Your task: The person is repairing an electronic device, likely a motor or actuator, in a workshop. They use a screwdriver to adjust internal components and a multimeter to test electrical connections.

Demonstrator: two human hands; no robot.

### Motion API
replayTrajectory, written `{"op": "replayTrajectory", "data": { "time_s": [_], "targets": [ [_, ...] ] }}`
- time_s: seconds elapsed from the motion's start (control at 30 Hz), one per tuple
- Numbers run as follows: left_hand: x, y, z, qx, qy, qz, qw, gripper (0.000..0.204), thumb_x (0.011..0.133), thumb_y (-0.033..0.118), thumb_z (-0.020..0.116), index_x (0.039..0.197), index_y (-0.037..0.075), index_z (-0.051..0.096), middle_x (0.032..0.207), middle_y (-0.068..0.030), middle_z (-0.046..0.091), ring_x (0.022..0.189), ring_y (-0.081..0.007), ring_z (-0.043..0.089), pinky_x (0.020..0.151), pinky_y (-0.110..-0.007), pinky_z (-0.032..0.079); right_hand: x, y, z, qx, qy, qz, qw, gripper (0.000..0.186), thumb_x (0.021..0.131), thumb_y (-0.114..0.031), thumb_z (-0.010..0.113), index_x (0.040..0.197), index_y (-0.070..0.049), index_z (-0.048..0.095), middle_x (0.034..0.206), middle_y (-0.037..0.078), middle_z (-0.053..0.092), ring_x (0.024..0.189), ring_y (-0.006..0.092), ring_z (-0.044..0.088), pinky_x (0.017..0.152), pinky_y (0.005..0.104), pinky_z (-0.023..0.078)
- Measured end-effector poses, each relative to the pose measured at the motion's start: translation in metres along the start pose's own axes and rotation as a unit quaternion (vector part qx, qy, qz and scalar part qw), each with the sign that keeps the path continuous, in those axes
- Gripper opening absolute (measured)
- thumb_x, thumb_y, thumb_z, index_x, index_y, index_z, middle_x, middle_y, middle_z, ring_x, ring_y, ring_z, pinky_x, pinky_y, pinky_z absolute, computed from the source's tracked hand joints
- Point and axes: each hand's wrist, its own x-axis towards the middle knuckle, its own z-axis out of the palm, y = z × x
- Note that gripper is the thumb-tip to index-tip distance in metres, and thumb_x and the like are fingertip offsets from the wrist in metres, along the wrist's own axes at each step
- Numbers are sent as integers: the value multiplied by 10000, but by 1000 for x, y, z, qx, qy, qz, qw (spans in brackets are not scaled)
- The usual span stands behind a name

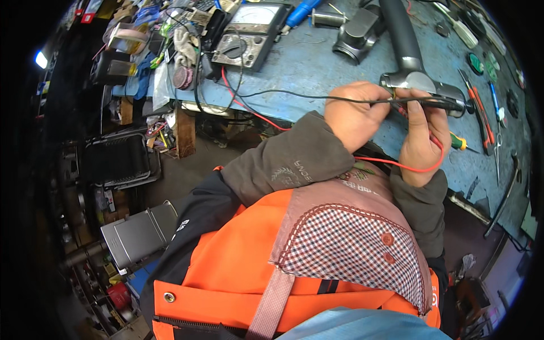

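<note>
A dark grey T-shaped device, its long handle pointing away from me, lies at the bench's front edge. My left hand is closed at the left end of its head; what its fingertips pinch is hidden. My right hand is closed just below the head, gripping a red test probe, largely covered by the fingers. The red lead loops round that hand. A black lead crosses both hands' fingers toward a black probe near the head's right end. An analog multimeter lies to the left.
On the blue bench top are a second grey housing, a blue marker, red-handled pliers, a green-yellow screwdriver and tweezers. Clutter fills the left end. A grey case stands below left.
</note>
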Motion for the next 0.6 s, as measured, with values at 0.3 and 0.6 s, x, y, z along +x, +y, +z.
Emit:
{"op": "replayTrajectory", "data": {
  "time_s": [0.3,0.6],
  "targets": [
    [-3,4,-17,35,-5,43,998,126,893,16,785,1014,-5,816,918,-152,768,846,-270,745,754,-375,586,-7,-2,12,-33,-11,-32,999,220,1120,-27,633,1325,13,701,1263,102,759,1098,140,675,950,294,539],
    [-4,4,-17,65,-7,70,995,114,894,27,782,1002,6,812,912,-160,762,849,-309,750,760,-400,598,-11,-5,6,-47,-15,-18,999,238,1115,-41,654,1342,-10,718,1247,85,792,978,83,637,821,244,489]
  ]
}}
